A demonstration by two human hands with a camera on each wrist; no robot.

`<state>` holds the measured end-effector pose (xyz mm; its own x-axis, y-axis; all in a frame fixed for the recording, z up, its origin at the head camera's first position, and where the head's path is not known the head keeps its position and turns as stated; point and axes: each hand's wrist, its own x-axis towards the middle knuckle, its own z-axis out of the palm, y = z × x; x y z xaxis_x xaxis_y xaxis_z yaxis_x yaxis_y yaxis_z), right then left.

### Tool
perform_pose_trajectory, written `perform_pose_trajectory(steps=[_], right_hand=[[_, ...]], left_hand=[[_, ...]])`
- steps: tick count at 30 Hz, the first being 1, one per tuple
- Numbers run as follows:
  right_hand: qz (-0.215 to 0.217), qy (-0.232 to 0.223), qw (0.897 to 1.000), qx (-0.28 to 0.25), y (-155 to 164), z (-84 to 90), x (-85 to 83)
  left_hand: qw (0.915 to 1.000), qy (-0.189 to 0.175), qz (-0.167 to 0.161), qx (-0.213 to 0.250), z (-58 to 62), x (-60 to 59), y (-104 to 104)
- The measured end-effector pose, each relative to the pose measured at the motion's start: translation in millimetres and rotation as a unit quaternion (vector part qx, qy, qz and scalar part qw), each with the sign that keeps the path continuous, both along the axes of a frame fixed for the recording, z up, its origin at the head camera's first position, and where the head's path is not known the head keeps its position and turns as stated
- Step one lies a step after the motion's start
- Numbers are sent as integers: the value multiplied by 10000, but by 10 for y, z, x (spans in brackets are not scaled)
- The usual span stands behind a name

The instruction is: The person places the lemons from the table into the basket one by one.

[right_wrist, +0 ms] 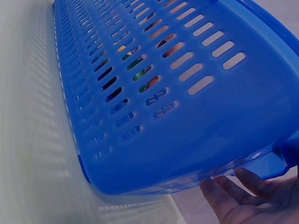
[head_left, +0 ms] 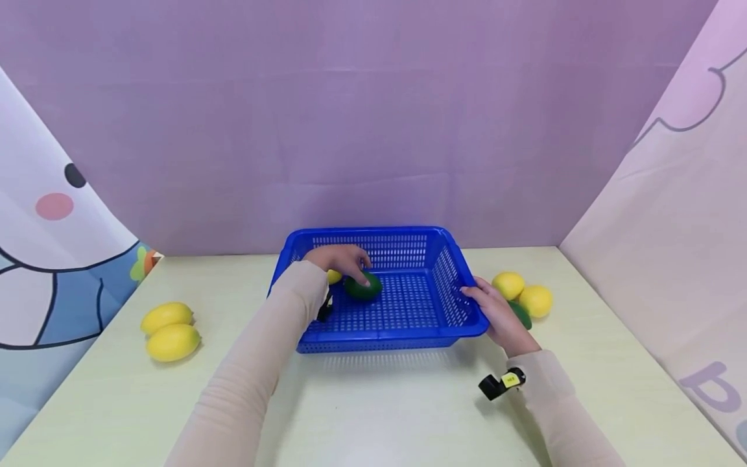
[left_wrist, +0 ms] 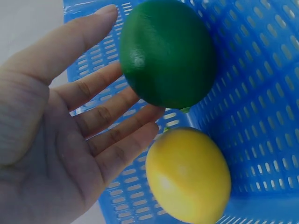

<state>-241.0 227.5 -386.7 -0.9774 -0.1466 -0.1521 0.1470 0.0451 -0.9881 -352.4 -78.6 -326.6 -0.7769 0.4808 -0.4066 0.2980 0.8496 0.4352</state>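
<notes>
While lying flat, lime point(head_left: 363, 286) points sideways.

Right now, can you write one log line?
left hand: open beside green fruit | right hand: touches blue basket | yellow lemon: in basket

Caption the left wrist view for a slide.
Open left hand beside a green fruit and a yellow lemon in the blue basket.
</notes>
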Motion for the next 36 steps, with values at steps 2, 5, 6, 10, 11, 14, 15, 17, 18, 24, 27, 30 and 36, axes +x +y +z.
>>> perform_pose_trajectory(steps=[2,5,6,10,11,14,15,17,18,24,27,30,36], right_hand=[[7,-7,10000,-20,-2,-2,0],[18,-19,10000,-41,-9,-6,-2],[23,-19,10000,-46,-11,-8,-2],[27,16,10000,-22,-12,-11,-9],[31,22,10000,-25,-12,-11,-10],[28,25,10000,-17,-11,-14,-11],[26,19,10000,-16,-10,-16,-11],[13,7,10000,-16,-12,-19,-11],[3,1,10000,-13,-13,-18,-11],[-14,14,10000,-59,-6,-15,-8],[-16,12,10000,-45,-7,-28,-4],[-33,-6,10000,-20,-9,-32,3],[-50,12,10000,-30,-11,-33,-4]], left_hand=[[10000,21,-33,29,17,11,-5],[9999,44,-82,70,38,-3,-13],[9999,65,-104,81,52,-1,-16],[9997,132,-137,119,128,24,-23],[9997,135,-129,134,152,35,-26],[9996,185,-171,137,211,60,-32],[9995,203,-191,133,232,68,-33],[9994,245,-214,137,274,85,-36],[9993,267,-219,139,286,87,-35],[9990,382,-185,165,339,108,-16],[9988,388,-224,188,357,117,-32],[9985,434,-279,201,376,117,-61],[9966,663,-404,293,446,123,-138]])
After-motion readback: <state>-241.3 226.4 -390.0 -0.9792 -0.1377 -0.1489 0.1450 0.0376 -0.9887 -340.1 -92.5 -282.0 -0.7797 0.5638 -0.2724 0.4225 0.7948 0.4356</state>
